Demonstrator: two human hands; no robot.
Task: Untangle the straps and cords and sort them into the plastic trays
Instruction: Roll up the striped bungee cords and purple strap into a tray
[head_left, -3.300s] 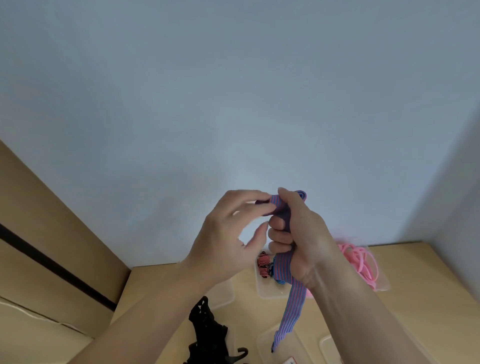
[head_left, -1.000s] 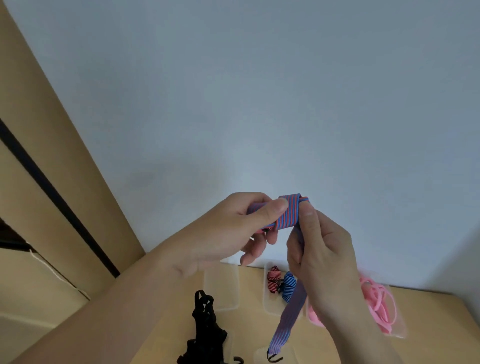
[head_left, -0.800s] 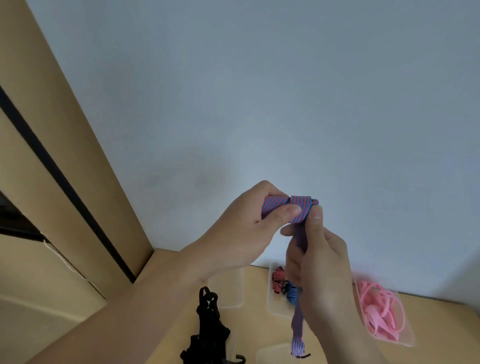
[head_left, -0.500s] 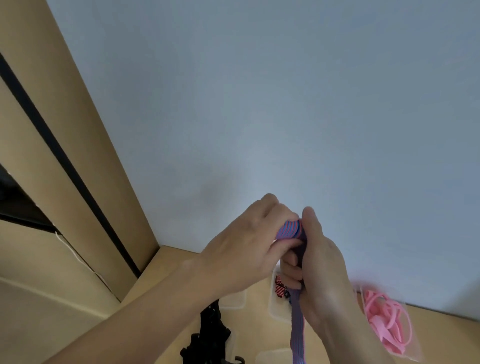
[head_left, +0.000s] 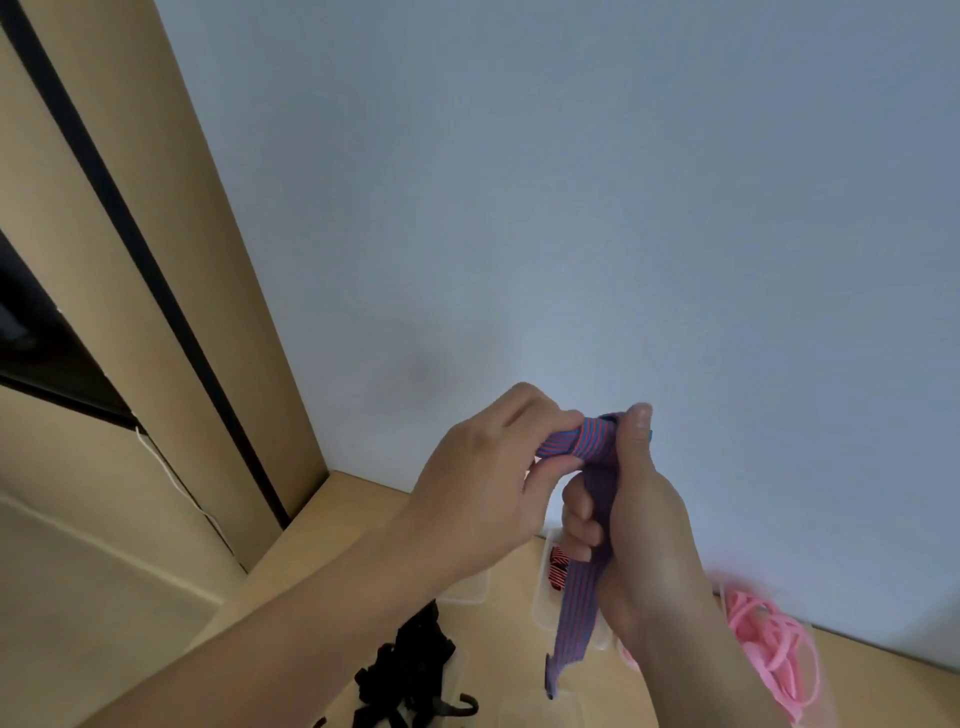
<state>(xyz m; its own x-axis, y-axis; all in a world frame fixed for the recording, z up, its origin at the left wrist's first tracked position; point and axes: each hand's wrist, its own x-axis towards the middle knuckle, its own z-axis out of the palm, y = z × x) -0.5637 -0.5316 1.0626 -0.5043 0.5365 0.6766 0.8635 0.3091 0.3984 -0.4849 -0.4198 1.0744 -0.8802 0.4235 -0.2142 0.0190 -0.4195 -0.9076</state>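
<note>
Striped strap (head_left: 574, 608): left hand (head_left: 478, 488) pinches its folded top, right hand (head_left: 644, 525) grips it just below. Behind it, a clear tray (head_left: 540, 608) holds a red-striped roll (head_left: 559, 567); pink cords (head_left: 779, 660) lie to its right.

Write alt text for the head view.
The left hand pinches the folded top of a blue-and-red striped strap while the right hand grips its length. Below are black straps, pink cords and a wooden table.

Left hand (head_left: 483, 483) and right hand (head_left: 639, 525) grip a striped strap (head_left: 576, 597) above the trays (head_left: 543, 603).
</note>
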